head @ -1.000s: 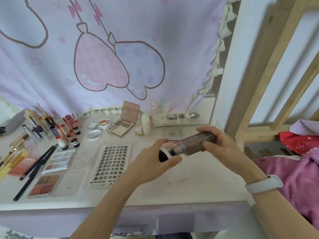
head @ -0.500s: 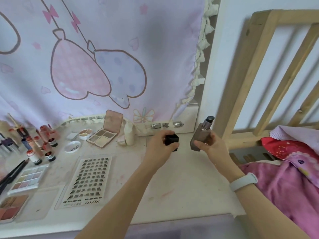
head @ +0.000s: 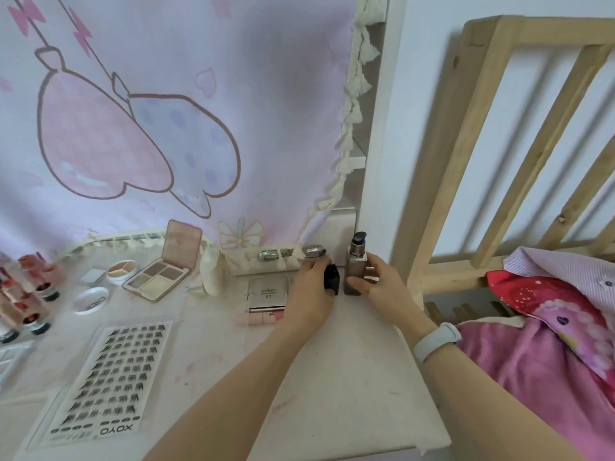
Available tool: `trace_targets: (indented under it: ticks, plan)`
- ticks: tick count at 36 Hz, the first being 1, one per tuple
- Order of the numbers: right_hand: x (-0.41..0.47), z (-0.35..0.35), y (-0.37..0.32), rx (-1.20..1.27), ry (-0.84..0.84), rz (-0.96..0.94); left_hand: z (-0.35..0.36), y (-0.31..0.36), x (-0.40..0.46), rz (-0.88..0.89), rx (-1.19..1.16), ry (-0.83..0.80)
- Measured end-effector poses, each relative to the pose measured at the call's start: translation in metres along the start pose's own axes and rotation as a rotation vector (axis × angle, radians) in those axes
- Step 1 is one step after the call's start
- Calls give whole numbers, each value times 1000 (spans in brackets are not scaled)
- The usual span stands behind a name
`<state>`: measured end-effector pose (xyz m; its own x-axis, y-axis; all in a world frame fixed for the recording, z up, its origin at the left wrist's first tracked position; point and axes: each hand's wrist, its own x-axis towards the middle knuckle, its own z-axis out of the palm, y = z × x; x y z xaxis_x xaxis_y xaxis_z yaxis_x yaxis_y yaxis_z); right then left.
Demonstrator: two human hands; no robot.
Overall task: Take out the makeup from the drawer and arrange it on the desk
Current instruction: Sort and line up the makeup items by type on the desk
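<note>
Pump bottle: brown, upright on the desk at the far right corner, 12 o'clock of the wearer, black pump uncovered. Right hand curled round its lower body. Black cap: just beside the bottle at its 9 o'clock, pinched by the left hand; contact with the desk could not be told. Silver compact: flat, touching the left hand's 9 o'clock side. Open eyeshadow palette and lash sheet: toward 10 o'clock and 8 o'clock.

white surface carries lash sheet, open eyeshadow palette, round concealer pot, silver compact, white bottle, pump bottle upright at back right
</note>
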<state>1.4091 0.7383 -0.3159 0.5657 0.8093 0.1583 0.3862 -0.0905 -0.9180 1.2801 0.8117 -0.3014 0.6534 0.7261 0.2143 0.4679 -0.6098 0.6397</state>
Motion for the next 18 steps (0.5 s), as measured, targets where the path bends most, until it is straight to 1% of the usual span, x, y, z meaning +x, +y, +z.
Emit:
trace_targets:
  ticks: [4, 6, 7, 9, 10, 11, 12, 14, 16, 18]
  plan:
    - [-8, 4, -1, -16, -5, 22, -3, 1, -5, -5, 122, -14]
    - [-18, 3, -2, -46, 81, 22, -9, 0, -12, 24, 230, 20]
    - [-25, 2, -2, -82, 169, -19, -14, -2, -16, 49, 277, 50]
    - [-41, 0, -6, -196, 354, -199, -28, -6, -26, 85, 331, 101]
    - [-48, 0, -9, -244, 406, -302, -36, -10, -31, 84, 334, 116]
    - [-54, 2, -14, -285, 411, -391, -45, -13, -36, 70, 322, 128]
    - [-59, 5, -19, -333, 373, -465, -53, -16, -41, 50, 303, 139]
    - [-66, 18, -29, -441, 219, -568, -69, -23, -53, 0, 258, 162]
    - [-69, 37, -36, -544, 63, -628, -81, -30, -65, -44, 223, 189]
    - [-71, 57, -42, -632, -47, -657, -90, -38, -76, -83, 200, 207]
